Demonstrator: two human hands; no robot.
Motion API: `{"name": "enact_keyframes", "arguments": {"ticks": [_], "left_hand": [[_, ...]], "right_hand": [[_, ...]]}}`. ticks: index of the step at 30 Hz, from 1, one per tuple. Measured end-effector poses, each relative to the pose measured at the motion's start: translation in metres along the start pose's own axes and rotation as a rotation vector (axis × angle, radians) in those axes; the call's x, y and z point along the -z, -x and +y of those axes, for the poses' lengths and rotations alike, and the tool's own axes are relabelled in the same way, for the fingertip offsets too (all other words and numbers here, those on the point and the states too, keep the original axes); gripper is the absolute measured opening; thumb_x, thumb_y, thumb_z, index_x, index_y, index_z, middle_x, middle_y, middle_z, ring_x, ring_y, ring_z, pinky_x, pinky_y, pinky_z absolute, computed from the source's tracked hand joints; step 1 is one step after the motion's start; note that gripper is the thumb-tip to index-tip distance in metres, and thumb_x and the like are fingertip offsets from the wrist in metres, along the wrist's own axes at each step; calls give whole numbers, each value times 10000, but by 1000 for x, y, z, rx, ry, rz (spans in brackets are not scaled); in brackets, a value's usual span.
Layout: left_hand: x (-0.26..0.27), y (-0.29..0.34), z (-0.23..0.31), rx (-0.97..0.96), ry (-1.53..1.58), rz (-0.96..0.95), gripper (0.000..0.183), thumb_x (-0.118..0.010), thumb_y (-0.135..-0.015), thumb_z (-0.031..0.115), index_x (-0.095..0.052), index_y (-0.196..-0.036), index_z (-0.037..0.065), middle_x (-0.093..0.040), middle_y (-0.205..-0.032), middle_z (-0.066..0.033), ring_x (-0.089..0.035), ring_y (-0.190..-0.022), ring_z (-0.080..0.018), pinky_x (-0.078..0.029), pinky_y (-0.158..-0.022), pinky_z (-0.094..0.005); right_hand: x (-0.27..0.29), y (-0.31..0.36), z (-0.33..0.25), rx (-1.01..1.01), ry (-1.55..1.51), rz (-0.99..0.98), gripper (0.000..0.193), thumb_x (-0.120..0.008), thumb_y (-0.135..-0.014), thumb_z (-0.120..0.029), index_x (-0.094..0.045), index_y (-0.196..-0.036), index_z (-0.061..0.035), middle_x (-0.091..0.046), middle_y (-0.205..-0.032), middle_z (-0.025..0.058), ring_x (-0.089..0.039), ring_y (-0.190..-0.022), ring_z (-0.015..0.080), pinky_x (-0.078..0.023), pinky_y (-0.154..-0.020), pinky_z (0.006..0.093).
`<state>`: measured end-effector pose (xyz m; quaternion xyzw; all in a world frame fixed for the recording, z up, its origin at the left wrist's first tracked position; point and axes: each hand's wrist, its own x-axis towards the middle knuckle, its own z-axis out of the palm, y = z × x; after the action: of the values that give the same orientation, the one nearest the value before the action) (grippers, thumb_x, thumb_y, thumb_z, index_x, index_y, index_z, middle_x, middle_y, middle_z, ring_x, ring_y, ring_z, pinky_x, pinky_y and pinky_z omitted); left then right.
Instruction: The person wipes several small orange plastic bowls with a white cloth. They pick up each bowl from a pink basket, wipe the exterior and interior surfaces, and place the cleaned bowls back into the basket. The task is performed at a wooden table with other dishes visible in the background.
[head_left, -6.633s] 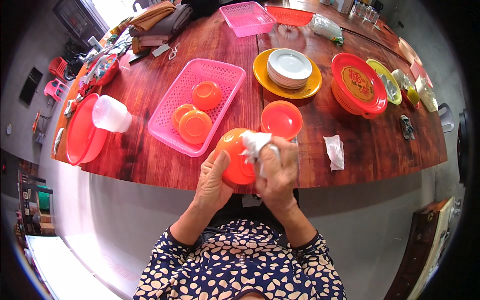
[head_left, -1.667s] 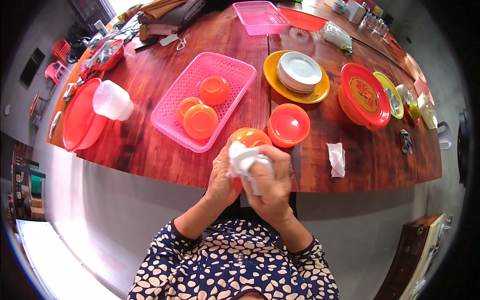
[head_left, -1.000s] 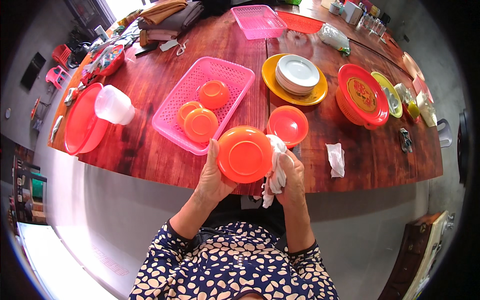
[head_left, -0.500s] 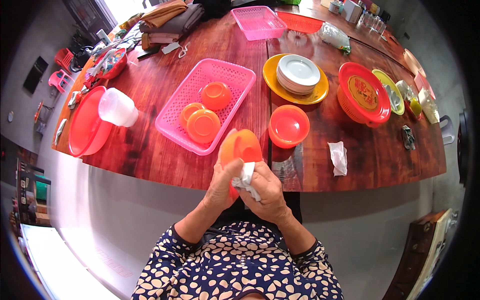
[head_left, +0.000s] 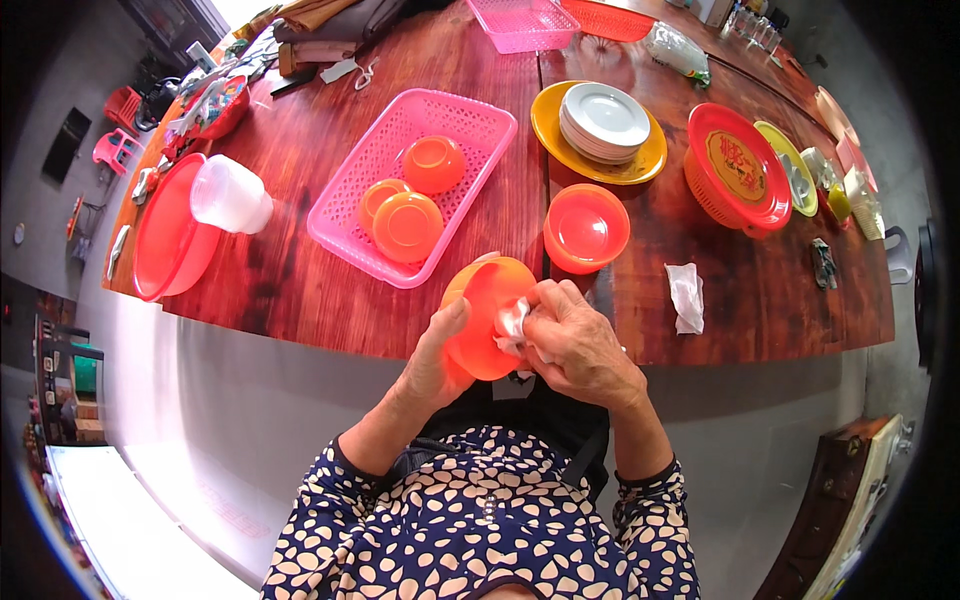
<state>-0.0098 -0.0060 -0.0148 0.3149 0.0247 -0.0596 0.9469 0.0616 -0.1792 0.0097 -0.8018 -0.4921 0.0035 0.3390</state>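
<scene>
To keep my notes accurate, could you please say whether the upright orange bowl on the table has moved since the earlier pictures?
No; the upright orange bowl keeps its place by the table seam, shifted neither way.

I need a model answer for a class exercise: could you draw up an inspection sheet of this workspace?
Surface: reddish-brown wooden table, with a visible seam.
Working things: orange bowl in hand, white cloth or tissue against it; another orange bowl, open side up, on the table; three orange bowls in a pink basket.
Clutter: stacked white plates on a yellow tray; creased white sheet near the table's edge.
Grips: left hand supports the held bowl; right hand clutches the white cloth or tissue.
Cables: thin white loop near folded cloths, possibly a cord.
Surroundings: grey floor; pink seat beyond the table's left end.
</scene>
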Motion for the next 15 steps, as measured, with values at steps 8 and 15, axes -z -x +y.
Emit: {"name": "enact_keyframes", "arguments": {"ticks": [8,15], "left_hand": [[-11,-7,-8,-71,-72,36,748,-576,-896,418,-225,-1461,75,-410,-1404,-116,-419,-1296,-239,-341,-1085,-410],[-4,-8,-8,-93,-136,58,841,-608,-856,484,-210,-1464,62,-416,-1399,-142,-424,-1296,-258,-333,-1094,-422]], "right_hand": [[-37,-14,-9,-151,270,452,281,-636,-744,5,-612,-1022,30,-527,-1071,181,-556,-932,330,-521,-726,366],[-24,1,-26,-185,43,105,521,-641,-757,-13,-493,-1255,27,-372,-1249,219,-435,-1105,386,-437,-921,412]]}}
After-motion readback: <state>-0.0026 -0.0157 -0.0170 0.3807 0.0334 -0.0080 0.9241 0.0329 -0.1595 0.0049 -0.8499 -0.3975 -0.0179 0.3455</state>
